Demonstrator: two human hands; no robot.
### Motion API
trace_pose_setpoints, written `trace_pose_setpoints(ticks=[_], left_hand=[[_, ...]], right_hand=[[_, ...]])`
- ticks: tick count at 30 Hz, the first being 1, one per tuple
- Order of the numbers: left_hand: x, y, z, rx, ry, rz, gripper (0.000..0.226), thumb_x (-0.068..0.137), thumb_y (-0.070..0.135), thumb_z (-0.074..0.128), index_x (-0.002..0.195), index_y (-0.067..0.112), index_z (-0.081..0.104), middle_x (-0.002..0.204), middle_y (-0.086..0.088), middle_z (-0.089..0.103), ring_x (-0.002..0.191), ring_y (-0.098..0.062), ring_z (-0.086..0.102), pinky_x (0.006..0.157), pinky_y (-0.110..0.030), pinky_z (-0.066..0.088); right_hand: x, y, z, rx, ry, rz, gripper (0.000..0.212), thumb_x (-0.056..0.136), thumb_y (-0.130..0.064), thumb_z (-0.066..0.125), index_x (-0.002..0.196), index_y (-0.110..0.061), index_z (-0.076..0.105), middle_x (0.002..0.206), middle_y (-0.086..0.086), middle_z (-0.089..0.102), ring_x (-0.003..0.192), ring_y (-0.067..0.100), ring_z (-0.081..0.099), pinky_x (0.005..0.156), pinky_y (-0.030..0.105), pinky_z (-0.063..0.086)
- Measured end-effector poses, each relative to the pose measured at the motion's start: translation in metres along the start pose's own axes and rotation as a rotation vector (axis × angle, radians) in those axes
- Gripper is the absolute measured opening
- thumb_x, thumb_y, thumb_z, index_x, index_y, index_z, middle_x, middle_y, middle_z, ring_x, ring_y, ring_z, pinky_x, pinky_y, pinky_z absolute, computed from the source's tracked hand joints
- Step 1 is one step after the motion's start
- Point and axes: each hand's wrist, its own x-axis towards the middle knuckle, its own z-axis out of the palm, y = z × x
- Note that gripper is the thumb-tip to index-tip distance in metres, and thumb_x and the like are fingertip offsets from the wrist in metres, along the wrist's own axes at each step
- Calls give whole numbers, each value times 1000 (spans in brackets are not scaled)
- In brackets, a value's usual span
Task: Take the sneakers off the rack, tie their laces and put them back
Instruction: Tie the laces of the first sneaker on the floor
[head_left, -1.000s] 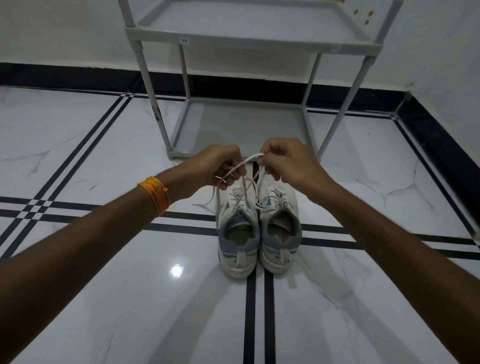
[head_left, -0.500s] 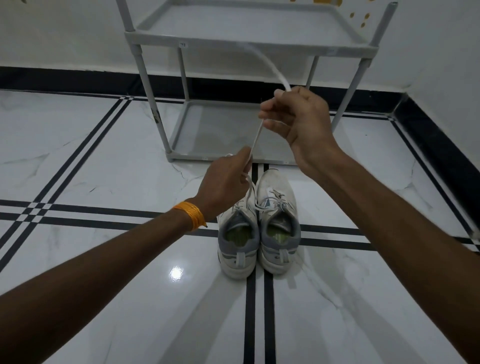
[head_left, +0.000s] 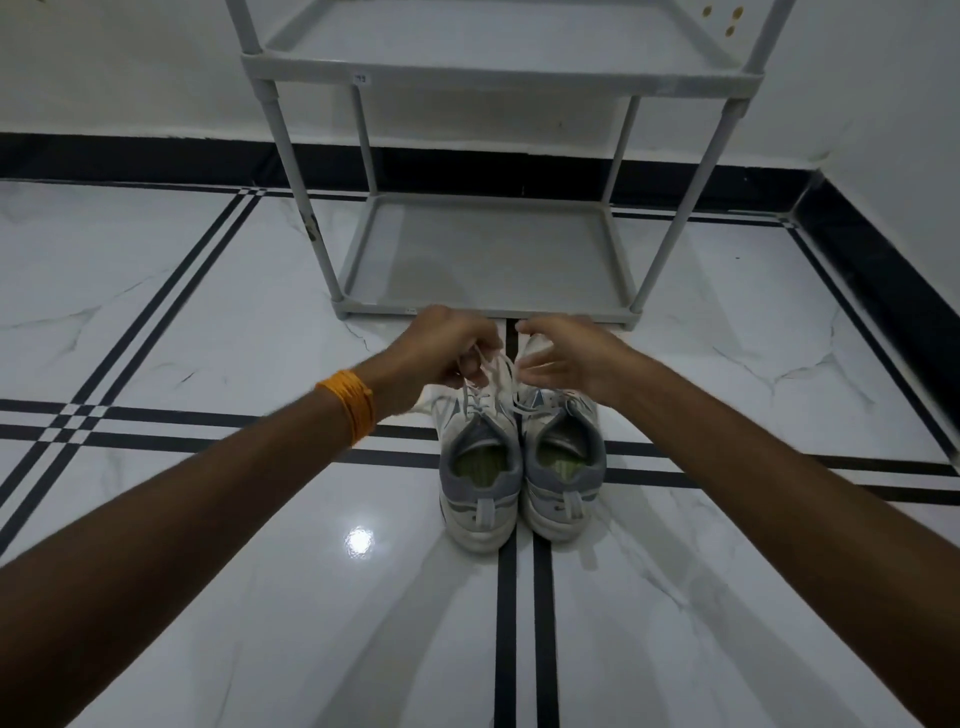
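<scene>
Two white and grey sneakers stand side by side on the floor, heels toward me: the left sneaker (head_left: 480, 473) and the right sneaker (head_left: 563, 462). My left hand (head_left: 447, 356), with an orange thread band on the wrist, pinches the white lace (head_left: 493, 371) of the left sneaker just above its tongue. My right hand (head_left: 563, 358) hovers beside it over the right sneaker's toe, fingers spread, touching the lace end. Both hands hide the sneakers' front halves.
A grey two-shelf shoe rack (head_left: 488, 306) stands just beyond the sneakers against the white wall; both visible shelves hold nothing. The floor is glossy white marble with black inlay stripes (head_left: 506, 623). A black skirting (head_left: 883, 291) runs along the walls.
My right hand, which had pulled the lace high up toward the rack, has come back down beside my left hand over the sneakers. The fingers of the right hand have loosened.
</scene>
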Motion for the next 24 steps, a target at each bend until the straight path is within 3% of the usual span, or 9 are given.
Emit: trace_pose_setpoints(ticks=[2,3,5,10,13,17,19,21,24], left_hand=[[1,5,-7,-140,-46,-106,19,86,20,54,78,7,64,52,-1,61,55,-15,63,57,-26,44],[2,7,-10,-148,-52,-95,20,87,22,52,80,8,64,54,-1,62,58,-15,64,59,-26,45],[1,8,-11,-164,-71,-61,25,90,26,49,83,9,66,61,-2,67,62,-15,65,62,-27,46],[3,3,-8,-189,-37,-16,38,93,32,49,99,0,68,79,-15,73,72,-26,71,61,-29,54],[2,3,-8,-114,-2,68,37,96,30,51,93,-2,69,80,-17,74,70,-26,74,61,-29,60],[4,-15,-21,342,198,277,32,90,33,63,78,6,74,64,-4,73,55,-9,71,58,-21,58],[6,-32,-33,523,262,299,26,84,33,70,72,11,74,59,1,72,50,-3,68,58,-18,55],[7,-54,-46,640,260,277,23,81,31,74,71,11,73,58,1,72,50,-2,67,64,-21,54],[5,-87,-64,818,237,202,21,80,27,77,74,7,74,67,-9,74,61,-20,67,65,-25,45]], right_hand=[[-10,1,1,-217,240,-298,31,88,-22,63,114,-10,51,95,13,65,78,25,72,63,32,61],[-18,-1,4,-210,273,-437,24,90,-19,61,110,-11,52,91,12,65,75,23,72,58,30,60],[-33,-9,12,-122,143,-539,15,91,-18,60,102,-9,57,91,12,65,75,22,72,54,28,57],[-37,-14,14,-227,-118,-368,31,84,-22,73,107,-10,57,95,11,69,71,24,72,52,27,53],[-36,-9,5,-343,-197,-286,28,84,-26,74,102,-6,65,73,1,68,58,13,61,51,24,44],[-27,-9,-15,-555,128,-480,31,79,-36,76,70,-7,71,61,-3,68,54,9,56,57,24,42],[-23,-12,-30,-850,266,-502,37,77,-42,77,63,-10,66,57,-2,63,54,13,57,58,26,42],[-20,-12,-43,-1171,344,-407,36,74,-45,78,65,-14,61,58,-2,57,63,20,59,63,29,42],[-15,-5,-55,-1434,378,-200,31,76,-41,78,81,-15,62,68,-1,56,72,23,58,69,33,45]])
